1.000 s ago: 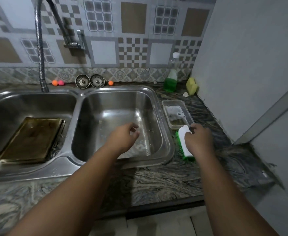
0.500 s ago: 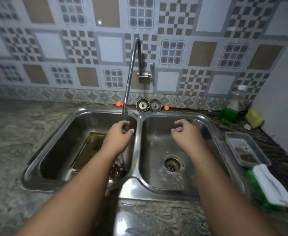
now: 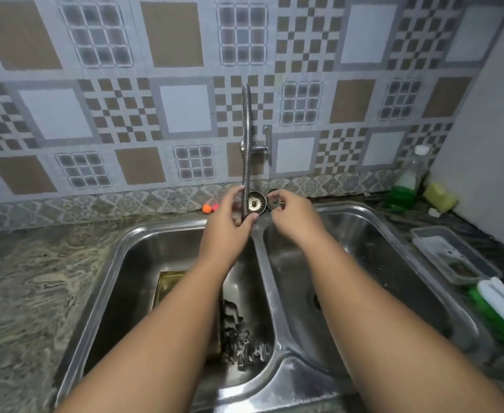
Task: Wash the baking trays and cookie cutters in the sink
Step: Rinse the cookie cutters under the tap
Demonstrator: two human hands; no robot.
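Note:
A golden baking tray (image 3: 170, 289) lies in the left basin of the steel double sink (image 3: 267, 263), mostly hidden under my left forearm. Dark metal cookie cutters (image 3: 240, 338) are heaped beside it at the basin's right side. My left hand (image 3: 229, 231) is closed around the lower end of the flexible faucet hose (image 3: 246, 129), above the divider. My right hand (image 3: 293, 217) hovers over the back of the right basin, fingers apart, fingertips at a sink strainer (image 3: 274, 201) leaning on the ledge. Whether they touch it is unclear.
A second strainer (image 3: 257, 203) and small orange and pink balls (image 3: 210, 207) sit on the back ledge. On the right counter are a green soap bottle (image 3: 405, 186), a yellow sponge (image 3: 439, 196), a clear plastic container (image 3: 450, 257) and a white-and-green brush (image 3: 503, 305). A wall stands close on the right.
My right hand left the brush on the counter. Both hands moved up to the back of the sink, and my left hand closed on the faucet hose. The view turned left and up.

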